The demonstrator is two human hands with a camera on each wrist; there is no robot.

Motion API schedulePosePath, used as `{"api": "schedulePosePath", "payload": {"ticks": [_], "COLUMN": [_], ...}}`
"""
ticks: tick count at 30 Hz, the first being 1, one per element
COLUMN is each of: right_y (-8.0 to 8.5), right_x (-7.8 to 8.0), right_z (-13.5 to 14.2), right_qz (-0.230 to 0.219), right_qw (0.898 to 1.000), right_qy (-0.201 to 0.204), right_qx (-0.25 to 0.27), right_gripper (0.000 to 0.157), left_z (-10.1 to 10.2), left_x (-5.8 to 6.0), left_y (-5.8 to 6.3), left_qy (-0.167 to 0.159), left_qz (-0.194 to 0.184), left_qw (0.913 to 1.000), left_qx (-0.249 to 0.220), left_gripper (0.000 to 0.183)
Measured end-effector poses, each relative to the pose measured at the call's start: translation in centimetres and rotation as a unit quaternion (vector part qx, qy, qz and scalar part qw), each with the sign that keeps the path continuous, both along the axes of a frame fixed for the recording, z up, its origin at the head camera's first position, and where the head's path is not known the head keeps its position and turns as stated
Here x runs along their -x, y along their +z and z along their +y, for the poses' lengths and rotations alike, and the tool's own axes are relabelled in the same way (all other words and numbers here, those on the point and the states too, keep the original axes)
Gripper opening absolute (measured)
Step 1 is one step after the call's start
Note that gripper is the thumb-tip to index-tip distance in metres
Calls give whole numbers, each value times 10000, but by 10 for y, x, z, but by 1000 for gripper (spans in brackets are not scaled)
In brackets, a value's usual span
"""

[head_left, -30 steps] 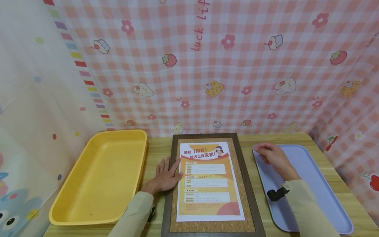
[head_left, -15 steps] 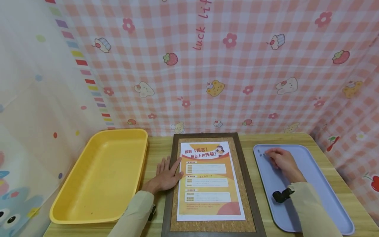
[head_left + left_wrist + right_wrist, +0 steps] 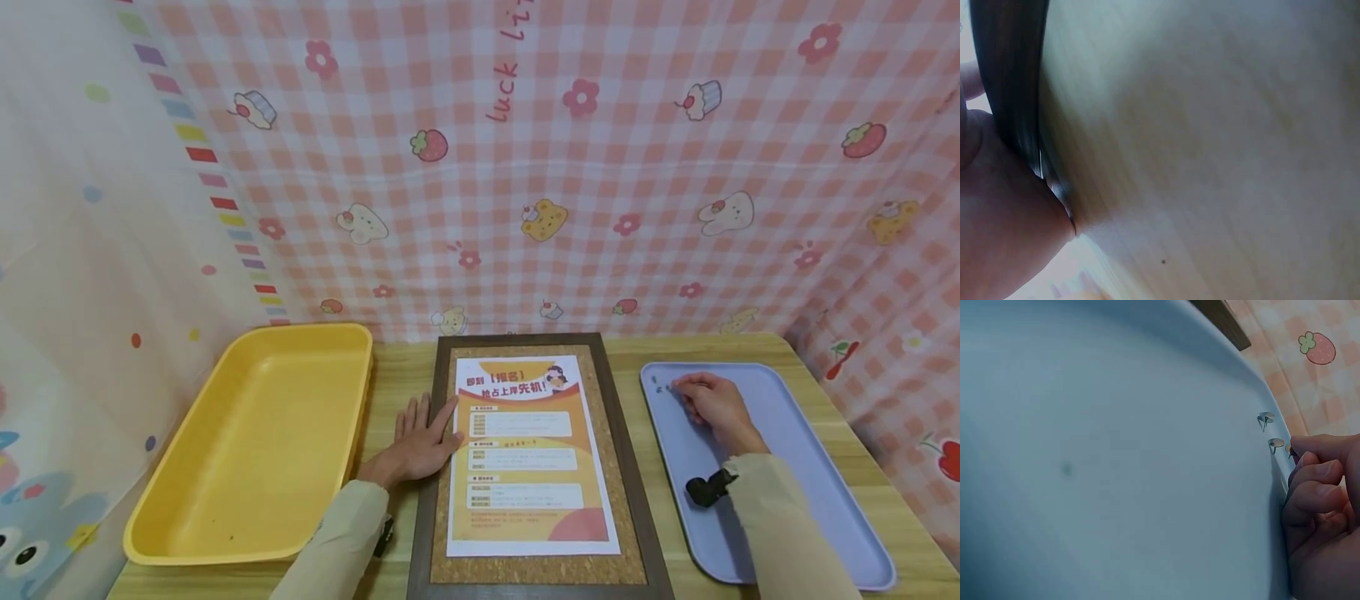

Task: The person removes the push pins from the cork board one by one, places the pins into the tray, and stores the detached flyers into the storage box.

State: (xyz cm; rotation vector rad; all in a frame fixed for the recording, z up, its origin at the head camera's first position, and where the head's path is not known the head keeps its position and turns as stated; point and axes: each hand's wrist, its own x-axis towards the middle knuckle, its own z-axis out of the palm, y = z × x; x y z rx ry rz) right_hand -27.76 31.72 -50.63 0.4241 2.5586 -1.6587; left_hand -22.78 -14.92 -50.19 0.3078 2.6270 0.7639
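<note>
My left hand (image 3: 420,446) lies with fingers spread over the left edge of the framed corkboard (image 3: 540,571), the thumb and index finger reaching the printed sheet (image 3: 525,458). In the left wrist view only part of that hand (image 3: 1004,212) shows against the dark frame (image 3: 1013,75). At the far left corner of the lilac tray (image 3: 757,392), my right hand (image 3: 718,410) has its thumb and index finger together on a metal thumbtack (image 3: 1289,450). Two more thumbtacks (image 3: 1276,444) sit beside those fingertips on the tray floor. The other fingers are curled under.
A deep yellow tray (image 3: 255,467) stands left of the corkboard on the wooden table (image 3: 401,367). Behind the table hangs a checked pink curtain (image 3: 480,183), and more cloth closes off both sides.
My right hand has moved right and slightly nearer from the tray's far left corner, uncovering thumbtacks there; it has barely moved over the last half second. The left hand has stayed in place.
</note>
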Motion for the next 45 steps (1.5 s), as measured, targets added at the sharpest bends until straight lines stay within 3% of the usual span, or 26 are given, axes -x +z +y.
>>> {"api": "schedulePosePath", "payload": {"ticks": [8,30,45], "right_y": [-2,-3,-3], "right_x": [0,2,3], "right_z": [-2,-3,-6], "right_qz": [-53,-31,-230], "right_qw": [9999,9997,9988], "right_qy": [-142,-227,-402], "right_qx": [-64,-37,-148], "right_gripper": [26,22,24], "left_z": [-1,0,-2], "left_x": [2,-1,5], "left_y": [-8,2,-14], "left_qy": [35,-77,43], "left_qz": [80,116,142], "left_qw": [10000,9999,9999], "left_qx": [-13,-64,-24], "left_gripper": [67,66,67]}}
